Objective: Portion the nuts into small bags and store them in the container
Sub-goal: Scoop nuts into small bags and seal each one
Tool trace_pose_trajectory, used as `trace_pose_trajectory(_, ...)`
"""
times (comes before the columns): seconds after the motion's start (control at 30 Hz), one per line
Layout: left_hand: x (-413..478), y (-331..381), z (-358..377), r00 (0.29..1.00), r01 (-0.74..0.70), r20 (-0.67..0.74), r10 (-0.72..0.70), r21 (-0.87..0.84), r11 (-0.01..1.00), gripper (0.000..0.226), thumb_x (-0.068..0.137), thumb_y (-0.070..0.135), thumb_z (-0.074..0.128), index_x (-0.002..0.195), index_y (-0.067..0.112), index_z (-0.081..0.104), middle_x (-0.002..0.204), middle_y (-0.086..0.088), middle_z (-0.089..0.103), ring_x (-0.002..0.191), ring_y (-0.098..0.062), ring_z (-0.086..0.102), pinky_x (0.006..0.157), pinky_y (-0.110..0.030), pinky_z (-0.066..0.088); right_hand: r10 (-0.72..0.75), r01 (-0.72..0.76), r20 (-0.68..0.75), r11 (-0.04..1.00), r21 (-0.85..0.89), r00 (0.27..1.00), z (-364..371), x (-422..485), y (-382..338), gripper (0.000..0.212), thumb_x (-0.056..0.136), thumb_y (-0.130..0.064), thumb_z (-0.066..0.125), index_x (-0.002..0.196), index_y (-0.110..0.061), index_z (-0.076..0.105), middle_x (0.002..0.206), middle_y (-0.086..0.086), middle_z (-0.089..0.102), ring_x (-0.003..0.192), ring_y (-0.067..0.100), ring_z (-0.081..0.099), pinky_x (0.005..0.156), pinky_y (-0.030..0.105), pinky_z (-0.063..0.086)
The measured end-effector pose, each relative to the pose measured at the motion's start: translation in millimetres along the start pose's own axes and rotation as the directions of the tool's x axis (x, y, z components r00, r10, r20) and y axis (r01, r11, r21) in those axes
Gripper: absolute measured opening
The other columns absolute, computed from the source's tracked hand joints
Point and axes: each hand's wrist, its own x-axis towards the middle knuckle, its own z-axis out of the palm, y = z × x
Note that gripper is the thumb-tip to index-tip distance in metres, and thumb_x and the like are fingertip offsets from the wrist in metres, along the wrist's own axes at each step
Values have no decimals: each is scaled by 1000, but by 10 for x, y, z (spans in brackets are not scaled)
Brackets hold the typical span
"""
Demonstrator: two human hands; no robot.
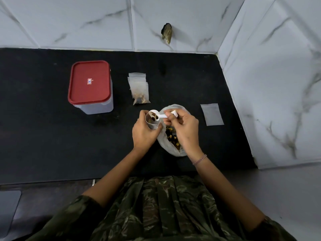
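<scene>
The black matte surface (52, 136) carries everything. On it the large white plastic bag (164, 145) of mixed nuts (171, 136) lies open. Well to its left and farther back stands the clear rectangular container with the red lid (90, 84), which is closed.

The step in hand looks like emptying a scoopful into a portion bag. To do it well, the left hand (143, 134) should keep the bag's mouth round and upright. The right hand (184, 131) should roll the scoop slowly, keeping its lip inside the rim so that nothing drops on the surface. Working close above the large bag means that strays fall back into the stock.

Just beyond the large bag lies a pile of filled small clear bags (139, 89), and to its right one flat empty bag (212, 114). The small clear bag (152, 126) being filled is at the large bag's upper left edge, with the left fingers (159, 127) curled round it. The white plastic scoop (156, 115) is tipped over that mouth, dark nuts showing in its bowl. The right fingers (171, 117) pinch the handle's far end, well back from the bowl, above the large bag.
</scene>
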Motion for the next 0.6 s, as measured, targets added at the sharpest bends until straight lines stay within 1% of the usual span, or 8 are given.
trace_pose_trajectory(0.07, 9, 17, -27, 1000, 20, 3, -20, -32, 999, 49, 74, 48, 74, 105, 19, 52, 91, 10, 65, 82, -5, 63, 69, -28, 53, -83, 86, 58, 995, -46, 995, -4, -28, 36, 13, 88, -9, 64, 99, -8, 71, 85, -3, 70, 81, 2, 67, 75, 13, 51)
trace_pose_trajectory(0.13, 20, 33, -48, 1000, 27, 3, -27, -58, 998, 56, 69, 60, 68, 105, 20, 52, 89, 11, 64, 81, -2, 63, 68, -22, 50, -218, 237, 132, 960, -151, 967, -12, -46, 96, 16, 88, -10, 64, 102, -12, 72, 93, -5, 69, 89, 1, 64, 81, 17, 49)
trace_pose_trajectory(0.23, 52, 44, -70, 999, 49, -19, -51, -72, 996, 57, 64, 59, 66, 104, 22, 50, 88, 15, 62, 82, -1, 63, 71, -22, 50, -365, 427, 251, 863, -269, 897, -34, -52, 209, 21, 87, -11, 63, 106, -13, 71, 104, -3, 66, 99, 5, 60, 89, 22, 49)
trace_pose_trajectory(0.37, 98, 38, -97, 997, 51, -51, -53, -35, 998, 46, 70, 38, 77, 102, 26, 47, 87, 18, 59, 86, -8, 63, 77, -34, 54, -527, 611, 328, 561, -558, 784, -94, -57, 235, 23, 89, -13, 54, 105, -12, 71, 101, 0, 67, 99, 12, 52, 89, 23, 44)
trace_pose_trajectory(0.43, 105, 29, -109, 997, 48, -53, -49, -22, 999, 44, 73, 32, 80, 102, 26, 47, 89, 16, 60, 87, -9, 63, 78, -36, 55, -585, 623, 317, 449, -640, 747, -112, -56, 193, 28, 88, -18, 47, 97, -12, 72, 93, -1, 70, 95, 10, 49, 85, 24, 43)
trace_pose_trajectory(0.5, 101, 34, -113, 998, 42, -46, -42, -16, 999, 44, 74, 31, 80, 105, 24, 48, 93, 13, 61, 89, -9, 63, 79, -35, 55, -570, 580, 293, 423, -696, 767, -114, -60, 165, 25, 86, -19, 51, 94, -13, 74, 86, -4, 71, 89, 10, 54, 78, 22, 48)
trace_pose_trajectory(0.57, 101, 43, -117, 998, 41, -41, -41, -5, 999, 46, 75, 32, 79, 108, 21, 48, 96, 11, 60, 90, -9, 62, 79, -35, 55, -488, 490, 240, 489, -721, 839, -92, -67, 160, 16, 83, -15, 62, 93, -15, 74, 82, -3, 71, 84, 14, 61, 70, 26, 53)
trace_pose_trajectory(0.6, 104, 49, -120, 998, 44, -40, -44, 4, 999, 47, 75, 33, 78, 109, 20, 49, 97, 11, 59, 90, -9, 61, 79, -35, 54, -421, 431, 203, 565, -704, 884, -74, -72, 158, 15, 83, -15, 65, 95, -16, 74, 83, -2, 71, 84, 14, 63, 69, 27, 54)
